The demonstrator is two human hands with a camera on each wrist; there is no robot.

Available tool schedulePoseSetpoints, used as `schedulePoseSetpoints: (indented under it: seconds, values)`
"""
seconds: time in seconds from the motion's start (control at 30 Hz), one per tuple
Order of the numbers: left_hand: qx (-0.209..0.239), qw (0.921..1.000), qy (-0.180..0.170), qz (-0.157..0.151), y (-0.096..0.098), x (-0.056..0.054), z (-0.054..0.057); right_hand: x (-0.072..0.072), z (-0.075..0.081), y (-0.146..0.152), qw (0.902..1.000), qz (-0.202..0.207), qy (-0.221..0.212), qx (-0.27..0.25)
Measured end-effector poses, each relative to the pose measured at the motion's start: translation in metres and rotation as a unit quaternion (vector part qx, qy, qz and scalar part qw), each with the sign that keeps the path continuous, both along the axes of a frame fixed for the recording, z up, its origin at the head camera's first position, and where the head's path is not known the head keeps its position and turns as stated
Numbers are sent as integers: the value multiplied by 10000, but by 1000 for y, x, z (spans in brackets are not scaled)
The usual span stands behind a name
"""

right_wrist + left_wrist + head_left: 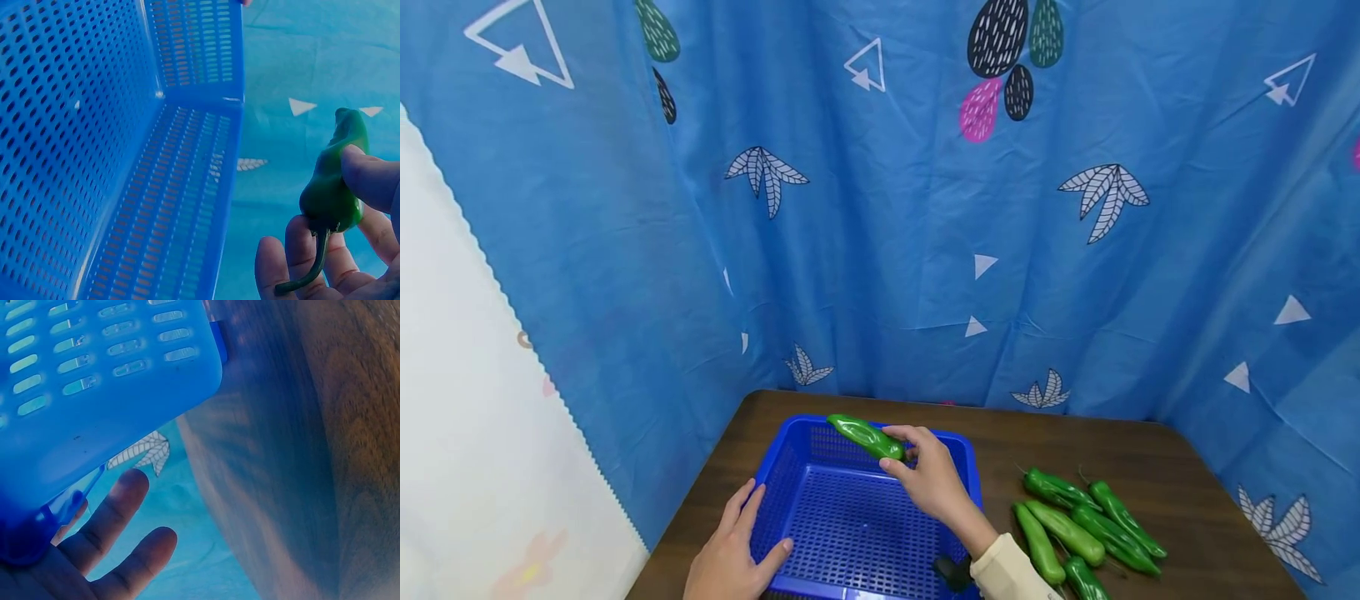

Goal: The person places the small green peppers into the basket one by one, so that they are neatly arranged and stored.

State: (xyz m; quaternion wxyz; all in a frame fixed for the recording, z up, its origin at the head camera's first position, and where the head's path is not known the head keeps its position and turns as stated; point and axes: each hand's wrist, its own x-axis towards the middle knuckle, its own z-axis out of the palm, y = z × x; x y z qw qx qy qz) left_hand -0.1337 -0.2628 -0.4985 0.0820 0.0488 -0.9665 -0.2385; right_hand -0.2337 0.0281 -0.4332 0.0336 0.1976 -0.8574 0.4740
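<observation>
A glossy green pepper (pixel 867 437) is pinched between the thumb and fingers of my right hand (pixel 928 471), raised over the far part of the blue plastic basket (pixel 973 467). In the right wrist view, the green pepper (pixel 334 178) has its curved stem pointing down across the fingers. My left hand (pixel 733 546) rests at the basket's left rim, thumb over the edge and fingers along the outer side. The left wrist view shows two fairly straight fingers (pixel 140 559) beside the perforated basket wall (pixel 125 406). Part of that hand is hidden behind the rim.
Several green peppers (pixel 1063 533) lie in a loose group on the dark wooden table (pixel 1022 437), right of the basket. A patterned blue curtain (pixel 880 250) hangs behind the table and along its sides. A small dark object (pixel 953 573) shows beside the right wrist.
</observation>
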Motion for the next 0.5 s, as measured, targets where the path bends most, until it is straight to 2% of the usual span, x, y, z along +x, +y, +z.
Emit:
schedulePoseSetpoints:
  seconds: [0.23,0.5]
  values:
    - [-49,10000,-41,61,0,1,-1,-6,0,-18,9999,127,-91,62]
    - [-54,9999,123,45,1,1,-4,-14,-12,-31,9989,253,-394,24]
